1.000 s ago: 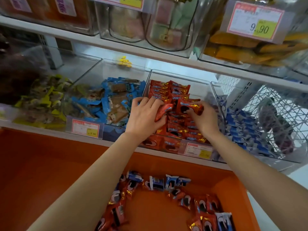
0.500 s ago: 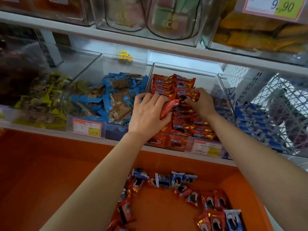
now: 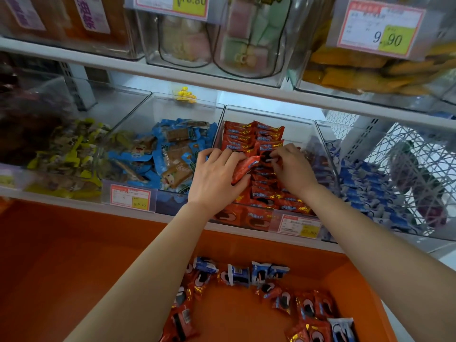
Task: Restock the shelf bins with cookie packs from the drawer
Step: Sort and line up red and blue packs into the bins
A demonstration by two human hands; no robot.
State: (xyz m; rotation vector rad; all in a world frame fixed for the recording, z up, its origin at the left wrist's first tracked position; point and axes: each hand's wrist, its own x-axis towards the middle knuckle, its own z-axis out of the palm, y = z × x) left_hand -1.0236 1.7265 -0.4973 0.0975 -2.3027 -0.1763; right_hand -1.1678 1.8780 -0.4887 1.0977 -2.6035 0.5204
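Head view: both your hands are inside the clear bin [image 3: 299, 119] of red packs on the lower shelf [image 3: 237, 230]. Your left hand [image 3: 217, 180] grips one red pack [image 3: 243, 167], thumb under it and fingers curled over its top, so it tilts up above the stack. Your right hand [image 3: 293, 169] pinches a second pack [image 3: 267, 157] at its edge between thumb and fingertips, just beside the first. Neat rows [image 3: 254, 134] of red packs stand behind your hands, and more lie in front. Below, the orange drawer [image 3: 74, 267] is open, with loose red packs [image 3: 313, 307] and blue packs [image 3: 237, 275] scattered along its back and right side. Left of the clear bin sit blue snacks [image 3: 172, 149] in their own bin. Blue-and-white packs [image 3: 365, 183] fill the bin on the right. A price tag [image 3: 299, 225] sits on the clear bin's front.
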